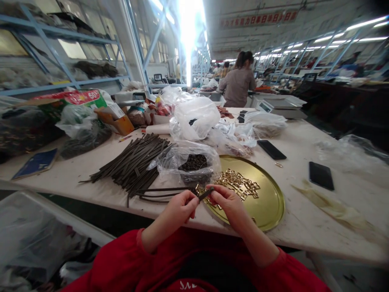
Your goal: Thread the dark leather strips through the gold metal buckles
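Between my two hands runs a dark narrow strap (205, 194), held just over the near rim of a round gold tray (270, 202). My left hand (182, 207) pinches the strap's nearer part with thumb and fingers. At its other end, my right hand (226, 200) has its fingertips closed on it. A heap of gold metal buckles (238, 182) lies in the tray. Behind my hands, an opened clear plastic bag (164, 162) holds small dark pieces (194, 163). To the left spreads a large pile of dark straps (133, 162), with several trailing toward my left hand.
Two phones (271, 149) (321, 175) lie on the right of the table, near a crumpled yellowish cloth (331, 202). Plastic bags (196, 115) crowd the back, and a blue booklet (35, 163) rests at far left. A co-worker (238, 83) sits beyond, beside a scale (278, 105).
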`<state>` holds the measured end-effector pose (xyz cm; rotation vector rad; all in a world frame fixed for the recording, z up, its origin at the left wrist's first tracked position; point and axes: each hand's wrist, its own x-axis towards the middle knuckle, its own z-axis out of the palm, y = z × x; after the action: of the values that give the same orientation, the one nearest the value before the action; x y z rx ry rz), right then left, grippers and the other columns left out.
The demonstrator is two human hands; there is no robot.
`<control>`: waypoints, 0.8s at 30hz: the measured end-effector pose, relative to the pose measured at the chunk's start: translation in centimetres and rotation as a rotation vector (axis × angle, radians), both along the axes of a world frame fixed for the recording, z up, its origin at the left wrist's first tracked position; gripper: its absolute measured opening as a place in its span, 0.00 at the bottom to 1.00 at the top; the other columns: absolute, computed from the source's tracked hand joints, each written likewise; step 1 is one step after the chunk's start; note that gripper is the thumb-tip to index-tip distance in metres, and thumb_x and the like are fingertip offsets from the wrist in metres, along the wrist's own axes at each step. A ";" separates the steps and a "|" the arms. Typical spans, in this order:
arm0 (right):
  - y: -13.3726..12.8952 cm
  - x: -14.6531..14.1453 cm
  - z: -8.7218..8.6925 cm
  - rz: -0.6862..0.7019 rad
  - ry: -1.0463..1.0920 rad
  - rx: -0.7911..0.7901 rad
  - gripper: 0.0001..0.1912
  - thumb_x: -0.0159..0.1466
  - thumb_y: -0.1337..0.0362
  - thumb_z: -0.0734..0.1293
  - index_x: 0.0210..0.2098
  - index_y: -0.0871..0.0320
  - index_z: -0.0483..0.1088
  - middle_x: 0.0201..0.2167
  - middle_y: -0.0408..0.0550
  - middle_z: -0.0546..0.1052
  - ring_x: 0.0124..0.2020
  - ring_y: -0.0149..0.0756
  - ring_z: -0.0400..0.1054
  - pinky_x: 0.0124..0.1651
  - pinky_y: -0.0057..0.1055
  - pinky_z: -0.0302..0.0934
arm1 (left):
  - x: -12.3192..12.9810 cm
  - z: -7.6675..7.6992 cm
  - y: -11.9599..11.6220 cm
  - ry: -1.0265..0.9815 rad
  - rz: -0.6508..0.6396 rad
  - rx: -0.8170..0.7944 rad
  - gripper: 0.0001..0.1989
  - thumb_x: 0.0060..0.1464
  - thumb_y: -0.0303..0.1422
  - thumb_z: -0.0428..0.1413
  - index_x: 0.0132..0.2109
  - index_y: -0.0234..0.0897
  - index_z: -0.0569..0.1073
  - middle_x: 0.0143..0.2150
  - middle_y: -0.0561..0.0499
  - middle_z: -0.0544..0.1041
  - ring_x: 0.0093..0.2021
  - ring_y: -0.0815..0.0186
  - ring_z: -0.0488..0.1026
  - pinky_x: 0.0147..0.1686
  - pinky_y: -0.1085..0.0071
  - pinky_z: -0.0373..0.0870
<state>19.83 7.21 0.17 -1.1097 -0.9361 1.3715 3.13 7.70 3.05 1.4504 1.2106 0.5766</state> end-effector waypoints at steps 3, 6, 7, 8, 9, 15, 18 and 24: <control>-0.3 -0.5 -0.6 -0.042 0.054 -0.023 0.15 0.49 0.60 0.71 0.37 0.55 0.76 0.24 0.41 0.75 0.25 0.27 0.63 0.32 0.27 0.57 | 0.2 0.2 -0.2 -0.128 0.016 -0.161 0.12 0.49 0.42 0.49 0.29 0.37 0.62 0.13 0.62 0.62 0.11 0.77 0.53 0.11 0.81 0.46; -0.6 -1.0 -0.9 -0.047 0.134 -0.072 0.16 0.49 0.60 0.71 0.38 0.54 0.75 0.30 0.43 0.77 0.28 0.29 0.66 0.36 0.29 0.59 | 0.1 0.3 -0.4 -0.213 0.017 -0.234 0.12 0.48 0.41 0.50 0.29 0.37 0.62 0.11 0.63 0.60 0.10 0.79 0.50 0.11 0.81 0.42; -0.7 -1.2 -1.0 -0.043 0.152 -0.083 0.17 0.49 0.60 0.71 0.39 0.55 0.75 0.31 0.44 0.77 0.28 0.30 0.66 0.36 0.29 0.60 | 0.0 0.2 -0.3 -0.232 0.017 -0.245 0.11 0.48 0.41 0.50 0.29 0.37 0.62 0.10 0.64 0.59 0.10 0.79 0.50 0.11 0.81 0.42; -0.8 -1.3 -1.0 -0.038 0.171 -0.088 0.17 0.49 0.59 0.71 0.39 0.55 0.75 0.30 0.44 0.77 0.28 0.30 0.66 0.36 0.29 0.60 | 0.0 0.1 -0.3 -0.245 0.016 -0.253 0.11 0.48 0.40 0.50 0.28 0.37 0.61 0.10 0.64 0.58 0.10 0.79 0.49 0.11 0.81 0.42; -0.9 -1.3 -0.9 -0.032 0.190 -0.088 0.17 0.50 0.58 0.71 0.39 0.56 0.75 0.29 0.44 0.77 0.28 0.29 0.66 0.35 0.28 0.60 | -0.1 0.0 -0.2 -0.253 0.019 -0.256 0.11 0.48 0.40 0.50 0.28 0.37 0.61 0.09 0.64 0.58 0.10 0.79 0.49 0.11 0.81 0.41; -0.9 -1.7 -0.6 -0.043 0.398 -0.194 0.16 0.46 0.59 0.74 0.34 0.57 0.75 0.25 0.42 0.78 0.24 0.26 0.68 0.29 0.24 0.62 | -0.1 -0.4 -0.2 -0.218 0.038 -0.234 0.10 0.48 0.39 0.50 0.28 0.37 0.62 0.10 0.64 0.59 0.09 0.79 0.50 0.11 0.81 0.42; -0.9 -2.1 -0.4 -0.079 0.516 -0.266 0.15 0.44 0.61 0.75 0.30 0.56 0.72 0.27 0.43 0.79 0.26 0.28 0.71 0.30 0.24 0.63 | 0.0 -0.4 -0.4 -0.178 0.026 -0.215 0.09 0.47 0.38 0.49 0.28 0.37 0.62 0.11 0.63 0.61 0.09 0.78 0.52 0.10 0.82 0.44; -1.4 -2.7 -0.3 -0.104 0.554 -0.255 0.14 0.44 0.62 0.76 0.27 0.57 0.69 0.27 0.42 0.79 0.26 0.26 0.71 0.29 0.21 0.63 | -0.1 -1.3 -0.3 -0.160 0.058 -0.170 0.07 0.48 0.35 0.48 0.27 0.37 0.62 0.11 0.64 0.60 0.09 0.78 0.52 0.10 0.82 0.46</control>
<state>17.11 5.85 -0.11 -0.8733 -0.3058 1.6246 3.06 7.43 1.79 1.2067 1.1489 0.6021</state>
